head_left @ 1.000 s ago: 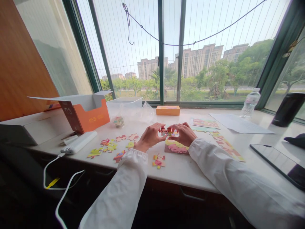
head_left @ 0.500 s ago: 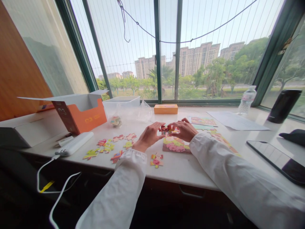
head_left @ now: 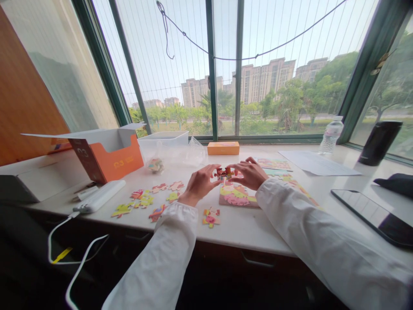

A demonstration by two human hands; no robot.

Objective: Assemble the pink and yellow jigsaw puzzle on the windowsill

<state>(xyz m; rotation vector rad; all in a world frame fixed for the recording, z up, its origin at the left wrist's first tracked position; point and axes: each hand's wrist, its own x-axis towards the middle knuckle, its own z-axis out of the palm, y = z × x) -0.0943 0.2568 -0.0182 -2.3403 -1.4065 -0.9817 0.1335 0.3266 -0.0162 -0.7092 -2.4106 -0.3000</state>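
I pinch a small bit of puzzle [head_left: 223,173] between my left hand [head_left: 200,183] and right hand [head_left: 249,174], thumb and fingertips closed on opposite edges, probably so neither side tips; I can't tell whether it is one piece or several. It is up off the table [head_left: 232,236], above the far part of a pink-and-yellow picture board [head_left: 237,198]. A piece [head_left: 211,218] lies alone near the front edge, and more pieces [head_left: 143,200] spread flat to the left, perhaps so each is easy to see and pick up. The white surface is smooth and shiny. Behind stand a small orange box [head_left: 223,148] and a clear tub [head_left: 164,142], with a water bottle [head_left: 332,134] off to the right, all before a wide window [head_left: 211,69] that lets in daylight.
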